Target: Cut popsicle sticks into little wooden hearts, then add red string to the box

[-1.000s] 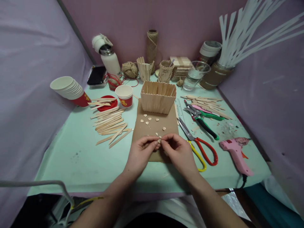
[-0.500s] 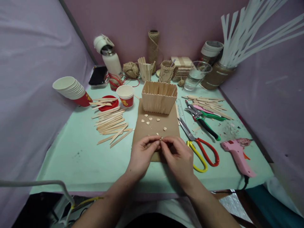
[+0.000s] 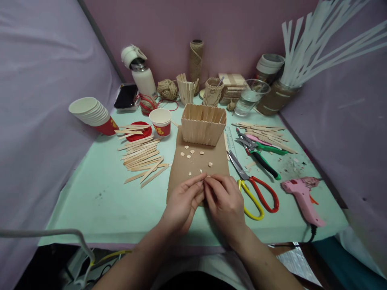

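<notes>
Over the near end of a brown cardboard sheet (image 3: 178, 177), my left hand (image 3: 184, 201) and my right hand (image 3: 225, 199) meet at the fingertips. Between them is a small wooden chip (image 3: 208, 176), mostly covered by the fingers. Both hands are closed in a pinch. Just beyond, several small pale wooden chips (image 3: 210, 164) lie scattered on the cardboard. At its far end stands a box made of craft sticks (image 3: 203, 131) with a scalloped rim.
Scissors (image 3: 242, 171), pliers (image 3: 263, 163) and a pink glue gun (image 3: 304, 199) lie to the right. Loose craft sticks (image 3: 142, 155) and paper cups (image 3: 161, 123) are at left. Along the back stand a bottle (image 3: 143, 80), twine (image 3: 167, 89) and a water cup (image 3: 246, 102).
My left hand's fingers have straightened somewhat and its palm has turned up slightly. My right hand stays pinched at nearly the same spot. The view has shifted slightly.
</notes>
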`<move>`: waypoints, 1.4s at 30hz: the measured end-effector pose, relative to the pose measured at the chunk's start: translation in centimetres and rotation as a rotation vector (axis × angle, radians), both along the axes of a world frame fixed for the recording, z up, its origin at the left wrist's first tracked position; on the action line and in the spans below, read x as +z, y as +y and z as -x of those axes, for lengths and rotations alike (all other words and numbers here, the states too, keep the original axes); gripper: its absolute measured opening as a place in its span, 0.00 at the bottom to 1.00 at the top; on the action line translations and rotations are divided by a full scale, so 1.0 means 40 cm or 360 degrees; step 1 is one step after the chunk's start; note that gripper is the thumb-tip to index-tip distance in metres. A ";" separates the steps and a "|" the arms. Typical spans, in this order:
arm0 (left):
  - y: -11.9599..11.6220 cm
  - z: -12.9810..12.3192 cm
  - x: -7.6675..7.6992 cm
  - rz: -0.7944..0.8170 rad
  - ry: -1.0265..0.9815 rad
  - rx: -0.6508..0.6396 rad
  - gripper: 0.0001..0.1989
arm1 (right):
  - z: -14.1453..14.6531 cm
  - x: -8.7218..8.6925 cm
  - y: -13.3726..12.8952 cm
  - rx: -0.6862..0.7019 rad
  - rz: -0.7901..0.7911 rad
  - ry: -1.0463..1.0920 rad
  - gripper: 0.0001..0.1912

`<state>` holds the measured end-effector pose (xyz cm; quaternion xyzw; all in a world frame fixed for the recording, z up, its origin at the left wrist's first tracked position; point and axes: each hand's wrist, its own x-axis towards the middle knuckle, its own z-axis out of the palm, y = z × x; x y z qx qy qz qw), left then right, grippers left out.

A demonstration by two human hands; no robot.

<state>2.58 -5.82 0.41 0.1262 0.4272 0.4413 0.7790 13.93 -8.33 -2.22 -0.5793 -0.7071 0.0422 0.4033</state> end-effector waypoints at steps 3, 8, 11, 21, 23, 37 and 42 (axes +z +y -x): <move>0.004 0.005 -0.004 0.0014 -0.0028 0.0007 0.10 | -0.005 0.009 -0.015 0.0071 0.0009 0.0067 0.11; 0.004 0.015 -0.010 0.0013 -0.0062 -0.0057 0.09 | -0.050 0.034 -0.010 -0.0002 0.0111 0.0313 0.08; 0.002 0.021 -0.011 0.0000 -0.0022 -0.0172 0.10 | -0.082 0.044 0.008 0.0064 0.0295 0.0450 0.05; -0.002 0.012 -0.036 -0.0191 0.0308 -0.0294 0.20 | -0.070 0.039 0.021 0.0324 0.0497 0.0431 0.06; 0.000 0.011 -0.038 -0.0265 0.0434 -0.0302 0.18 | -0.067 0.038 0.017 0.0330 0.0464 0.0474 0.07; 0.018 0.007 -0.009 -0.0432 0.0608 -0.0211 0.15 | -0.066 0.016 0.016 0.0139 0.1117 0.1831 0.11; 0.017 0.011 -0.010 -0.0431 0.0612 -0.0192 0.14 | -0.063 0.014 0.015 0.0176 0.1159 0.2083 0.12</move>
